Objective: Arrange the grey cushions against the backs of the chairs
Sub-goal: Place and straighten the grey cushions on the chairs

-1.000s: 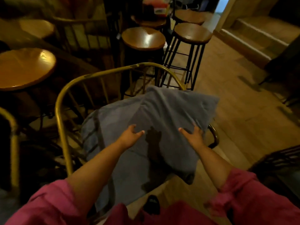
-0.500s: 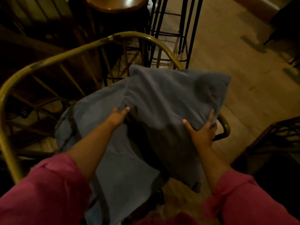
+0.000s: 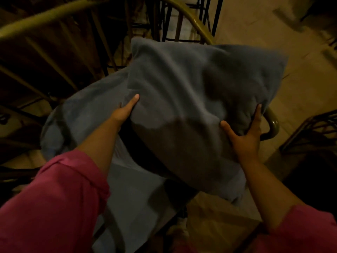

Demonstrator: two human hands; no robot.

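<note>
A large grey cushion (image 3: 191,92) fills the middle of the view, lifted and tilted over a chair with a curved brass-coloured frame (image 3: 36,21). My left hand (image 3: 125,110) grips the cushion's left edge with the fingers tucked under the fabric. My right hand (image 3: 246,132) clamps the cushion's right edge near the chair's curled armrest end (image 3: 273,125). Beneath it a second grey cushion (image 3: 82,121) lies on the seat and runs down towards me. The chair's spindle back rises behind the held cushion's top edge.
Black metal stool legs (image 3: 204,13) stand just behind the chair back. Tan floor (image 3: 300,70) opens to the right. A dark wire-framed piece of furniture (image 3: 313,128) sits at the right edge. Dark wooden furniture crowds the left side.
Both hands moved from resting flat on the cushion to gripping its side edges. The cushion has come up off the seat, and my view has dropped closer to the chair.
</note>
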